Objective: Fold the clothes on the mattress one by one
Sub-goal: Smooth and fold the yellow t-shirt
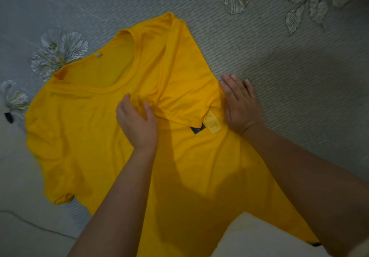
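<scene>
Yellow shirt point(83, 132): spread on the grey flowered mattress point(299, 60), neckline far left, right sleeve folded inward across the chest. Left hand point(137, 120): on shirt centre, fingers curled, bunching fabric just below the collar. Right hand point(240, 104): flat, fingers straight and together, pressing the shirt's folded right edge, fingertips reaching the mattress.

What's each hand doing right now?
Left hand: fingers curled, pinching a bunch of the yellow cotton T-shirt.
Right hand: open, flat, pressing the T-shirt's folded edge.
</scene>
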`<act>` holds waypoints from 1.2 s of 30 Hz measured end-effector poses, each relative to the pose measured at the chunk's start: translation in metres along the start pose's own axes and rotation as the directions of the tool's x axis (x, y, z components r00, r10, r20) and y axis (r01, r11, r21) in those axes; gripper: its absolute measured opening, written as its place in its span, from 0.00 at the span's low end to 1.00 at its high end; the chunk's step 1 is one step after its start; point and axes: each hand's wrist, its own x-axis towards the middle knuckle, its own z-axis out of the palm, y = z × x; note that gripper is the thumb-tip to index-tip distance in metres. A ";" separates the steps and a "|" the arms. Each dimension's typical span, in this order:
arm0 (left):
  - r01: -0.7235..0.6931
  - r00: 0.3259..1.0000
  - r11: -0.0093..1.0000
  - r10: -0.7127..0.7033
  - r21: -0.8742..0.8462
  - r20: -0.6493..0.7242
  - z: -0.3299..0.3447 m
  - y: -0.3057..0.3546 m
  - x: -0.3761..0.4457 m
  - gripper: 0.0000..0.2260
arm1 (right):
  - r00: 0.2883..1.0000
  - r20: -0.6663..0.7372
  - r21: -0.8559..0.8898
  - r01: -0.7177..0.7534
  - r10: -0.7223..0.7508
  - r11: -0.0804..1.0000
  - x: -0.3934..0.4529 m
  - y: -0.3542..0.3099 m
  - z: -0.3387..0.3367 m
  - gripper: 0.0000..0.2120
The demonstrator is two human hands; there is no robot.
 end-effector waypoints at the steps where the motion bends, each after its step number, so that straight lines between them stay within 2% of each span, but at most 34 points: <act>1: -0.107 0.993 0.993 0.104 0.054 0.050 0.000 0.001 0.010 0.20 | 1.000 0.005 0.001 0.002 -0.002 1.000 0.000 0.000 0.001 0.24; 3: -0.257 0.956 0.955 0.228 0.151 0.185 0.002 0.002 0.029 0.16 | 1.000 0.020 0.007 0.006 -0.006 1.000 0.000 0.000 0.002 0.25; 5: -0.282 0.946 0.941 0.242 0.185 0.216 0.002 0.002 0.040 0.12 | 1.000 0.023 0.006 0.006 -0.006 1.000 -0.001 0.000 0.003 0.25; 7: -0.161 0.975 0.982 0.142 0.102 0.169 0.000 0.000 0.045 0.11 | 1.000 0.031 0.008 0.002 -0.002 1.000 -0.001 0.001 0.004 0.25; 9: 0.056 0.979 0.998 -0.057 0.013 0.197 -0.001 -0.002 0.049 0.13 | 1.000 0.028 0.001 0.007 -0.007 1.000 -0.001 0.001 0.003 0.25; 11: 0.215 0.941 0.973 -0.230 0.085 0.247 -0.002 -0.006 0.050 0.16 | 0.999 0.032 0.009 0.008 -0.008 1.000 -0.002 0.002 0.003 0.24; 13: 0.218 0.942 0.953 -0.261 0.208 0.210 -0.002 -0.008 0.049 0.19 | 0.999 0.035 0.021 0.011 -0.012 1.000 -0.002 0.004 0.003 0.24; 18: 0.228 0.971 0.949 -0.239 0.218 0.023 -0.009 -0.027 0.038 0.18 | 1.000 0.016 0.039 -0.011 0.010 0.999 0.001 0.006 0.007 0.23; 20: 0.171 0.985 0.966 -0.172 0.195 -0.014 -0.015 -0.040 0.020 0.15 | 0.999 0.028 0.046 -0.036 0.035 0.998 0.001 0.007 0.009 0.24; 23: -0.090 0.995 0.960 0.074 0.265 0.069 -0.025 -0.062 -0.015 0.13 | 1.000 0.009 0.030 -0.025 0.025 0.999 0.000 0.007 0.011 0.24; 26: -0.227 0.967 0.914 0.171 0.338 0.188 -0.033 -0.086 -0.051 0.19 | 0.998 0.037 0.008 -0.042 0.042 0.999 -0.004 0.005 0.009 0.23; 28: -0.246 0.960 0.899 0.175 0.363 0.217 -0.040 -0.103 -0.071 0.23 | 0.997 0.053 -0.025 -0.049 0.050 0.998 -0.010 0.005 0.005 0.22; 32: -0.199 0.970 0.906 0.129 0.373 0.204 -0.066 -0.142 -0.092 0.25 | 0.998 0.039 -0.102 -0.046 0.050 0.994 -0.022 -0.027 -0.008 0.28; 34: -0.187 0.977 0.921 0.140 0.341 0.159 -0.084 -0.163 -0.096 0.25 | 0.997 0.030 -0.125 0.072 -0.069 0.989 -0.031 -0.064 -0.004 0.27; 36: -0.130 0.991 0.953 0.119 0.272 0.057 -0.103 -0.182 -0.098 0.25 | 0.980 0.056 -0.109 0.195 -0.189 0.975 -0.043 -0.111 0.010 0.25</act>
